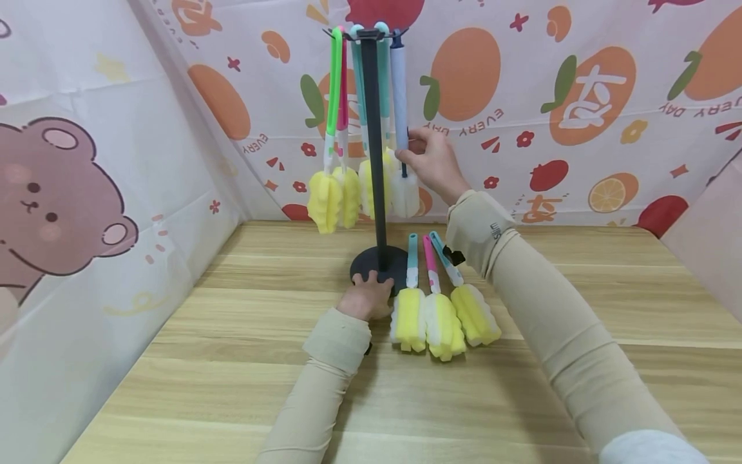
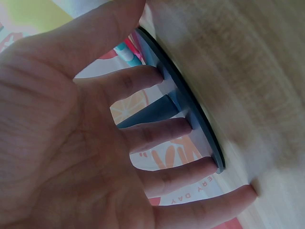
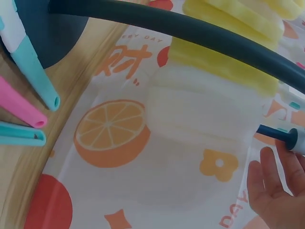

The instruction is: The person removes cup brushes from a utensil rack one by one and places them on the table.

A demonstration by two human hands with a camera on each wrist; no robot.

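Observation:
A sponge brush with a pale blue handle (image 1: 399,96) and a white sponge head (image 1: 406,195) hangs at the right side of a black stand (image 1: 373,129). My right hand (image 1: 433,161) pinches the lower part of that handle; in the right wrist view its fingers (image 3: 271,169) are at the dark collar above the sponge. Low on the table, my left hand (image 1: 366,298) rests with spread, fairly straight fingers on the stand's round base (image 1: 394,261). The left wrist view shows fingertips on the base's rim (image 2: 188,102), with the little finger on the wood.
Several more brushes hang from the stand, among them a green-handled one (image 1: 334,84). Three yellow-and-white brushes lie right of the base, with teal (image 1: 412,258), pink (image 1: 430,258) and teal (image 1: 445,258) handles. A printed cloth (image 1: 522,38) stands behind the wooden table (image 1: 203,374).

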